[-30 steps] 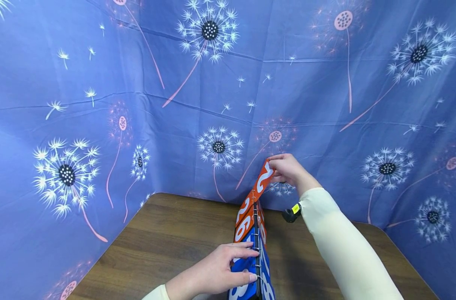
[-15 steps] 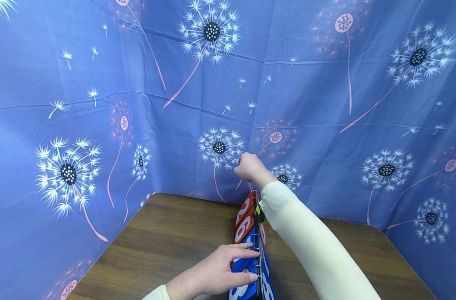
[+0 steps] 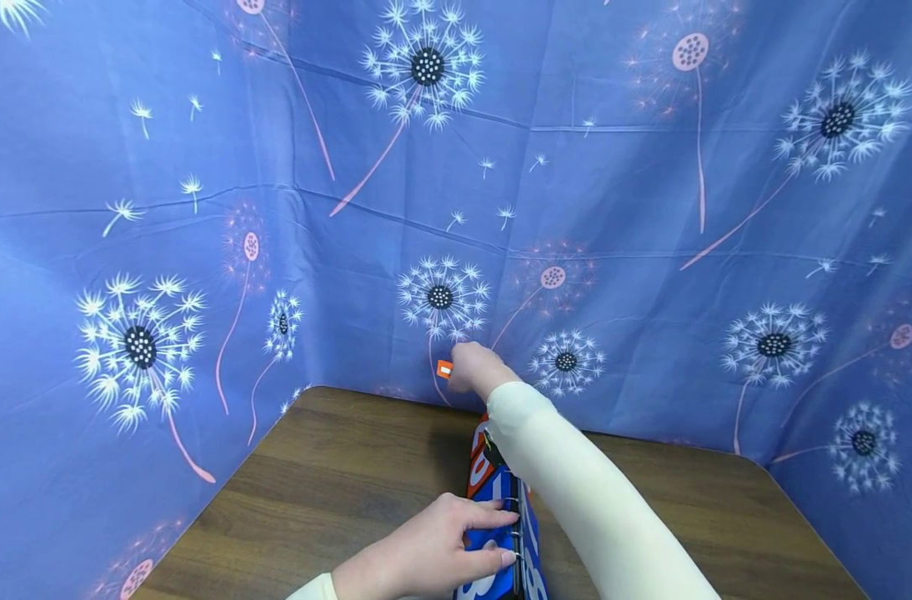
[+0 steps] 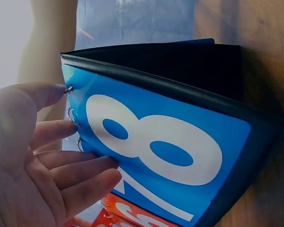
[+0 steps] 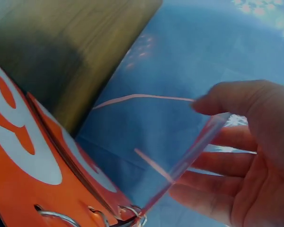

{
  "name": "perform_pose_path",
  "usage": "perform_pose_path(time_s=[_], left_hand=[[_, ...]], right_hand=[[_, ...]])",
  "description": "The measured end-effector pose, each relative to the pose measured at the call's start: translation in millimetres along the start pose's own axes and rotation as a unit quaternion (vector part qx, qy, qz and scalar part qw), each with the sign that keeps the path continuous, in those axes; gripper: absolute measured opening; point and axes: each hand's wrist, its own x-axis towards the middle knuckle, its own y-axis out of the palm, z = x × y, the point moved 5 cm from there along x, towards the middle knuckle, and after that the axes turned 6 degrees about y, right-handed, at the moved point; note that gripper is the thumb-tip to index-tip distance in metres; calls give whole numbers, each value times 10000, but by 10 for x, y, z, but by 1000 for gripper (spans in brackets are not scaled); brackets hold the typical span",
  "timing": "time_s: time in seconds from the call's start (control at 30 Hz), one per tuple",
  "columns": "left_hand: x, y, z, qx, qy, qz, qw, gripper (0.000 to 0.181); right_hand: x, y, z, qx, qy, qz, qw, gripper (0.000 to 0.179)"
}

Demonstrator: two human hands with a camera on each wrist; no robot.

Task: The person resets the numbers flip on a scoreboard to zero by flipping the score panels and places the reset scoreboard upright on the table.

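A flip scoreboard (image 3: 510, 533) with ring-bound number cards stands like a tent. Its blue cards (image 4: 154, 137) are nearest, the orange cards (image 5: 23, 151) at the far end. My left hand (image 3: 444, 537) lies against the near blue side with fingers fairly straight, thumb and fingertips touching the rings (image 4: 70, 89) on the top ridge. Beyond the far end, my right hand (image 3: 477, 367) pinches a raised orange number card (image 5: 191, 156), seen almost edge-on in the right wrist view. Only a corner of it shows in the head view. My right forearm hides part of the far cards.
The scoreboard stands on a brown wooden table (image 3: 336, 483). A blue curtain (image 3: 621, 183) with dandelion prints hangs close behind and along both sides. A black wrist camera (image 3: 492, 450) on my right wrist overlaps the ridge.
My right hand has swung the orange card from the right, over the ridge, to the left, and come slightly lower. My left hand stays on the scoreboard.
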Motion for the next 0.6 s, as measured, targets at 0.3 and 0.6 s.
perform_pose_path(time_s=[0.3,0.6], left_hand=[[-7,-17,-10,-44,69,1,10000,45],[4,-5,-15,62,3,-17,10000,46]], right_hand=[[-45,214,-76,-852,-206,882,9922,15],[-123,221,-189,-1183,-17,1193,9858,13]])
